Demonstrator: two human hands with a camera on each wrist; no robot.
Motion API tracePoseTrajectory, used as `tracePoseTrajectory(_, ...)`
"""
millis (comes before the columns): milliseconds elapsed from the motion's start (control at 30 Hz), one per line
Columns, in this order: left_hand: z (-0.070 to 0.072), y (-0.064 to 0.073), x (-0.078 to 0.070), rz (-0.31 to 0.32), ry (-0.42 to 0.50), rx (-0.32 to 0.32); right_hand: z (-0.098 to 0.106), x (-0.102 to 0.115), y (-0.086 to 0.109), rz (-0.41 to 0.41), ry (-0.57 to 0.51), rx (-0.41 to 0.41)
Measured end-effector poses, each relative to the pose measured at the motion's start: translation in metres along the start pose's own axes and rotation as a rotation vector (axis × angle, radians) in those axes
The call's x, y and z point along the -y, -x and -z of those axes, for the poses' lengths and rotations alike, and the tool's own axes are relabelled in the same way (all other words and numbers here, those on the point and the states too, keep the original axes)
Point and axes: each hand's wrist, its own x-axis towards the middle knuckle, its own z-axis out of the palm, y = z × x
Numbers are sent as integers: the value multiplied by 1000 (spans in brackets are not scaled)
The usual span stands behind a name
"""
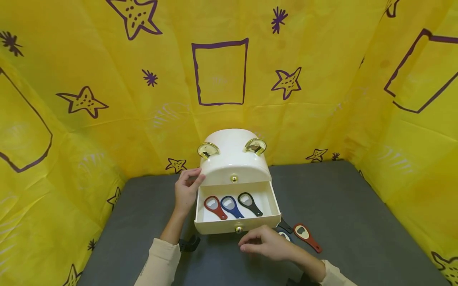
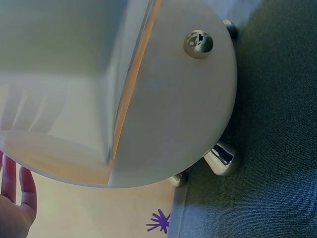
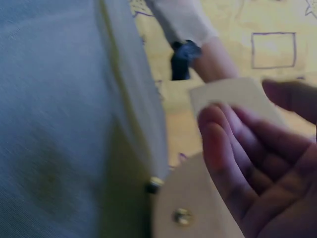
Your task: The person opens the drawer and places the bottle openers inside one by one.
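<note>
A cream-white drawer box (image 1: 232, 153) with gold ears stands on the table, its lower drawer (image 1: 214, 227) pulled out and its upper drawer closed. Inside lie a red bottle opener (image 1: 222, 213), a blue bottle opener (image 1: 236, 211) and a black bottle opener (image 1: 256, 209), side by side. My left hand (image 1: 186, 192) rests against the box's left side with its fingertips. In front of the drawer, just right of its gold knob (image 1: 238, 229), hovers my right hand (image 1: 270, 243), fingers loosely bent around nothing. The left wrist view shows the left fingers (image 2: 28, 191) at the box's edge.
To the right of the drawer, another red bottle opener (image 1: 307, 237) lies on the grey table (image 1: 322, 198), beside a black one (image 1: 285, 226) and a blue one (image 1: 285, 236) partly hidden by the right hand. A yellow patterned cloth (image 1: 222, 75) hangs behind and along both sides.
</note>
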Motion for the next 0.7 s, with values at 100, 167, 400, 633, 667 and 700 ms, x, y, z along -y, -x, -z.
tracePoseTrajectory(100,0,0,0,-2,-2,2,-10,-7,-3,-116,-127,-100)
tracePoseTrajectory(167,0,0,0,-1,-1,2,-16,-9,-6,-158,-198,-172)
tracePoseTrajectory(400,0,0,-2,9,-9,2,-32,-10,-10,-185,-301,-348)
tracePoseTrajectory(633,1,0,-1,1,-24,-7,-36,-10,-16,-225,-350,-472)
tracePoseTrajectory(667,0,0,-1,-1,-25,-7,-35,-11,-18,-236,-355,-486)
tracePoseTrajectory(700,0,0,-1,-6,-25,-9,-33,-12,-21,-245,-358,-496)
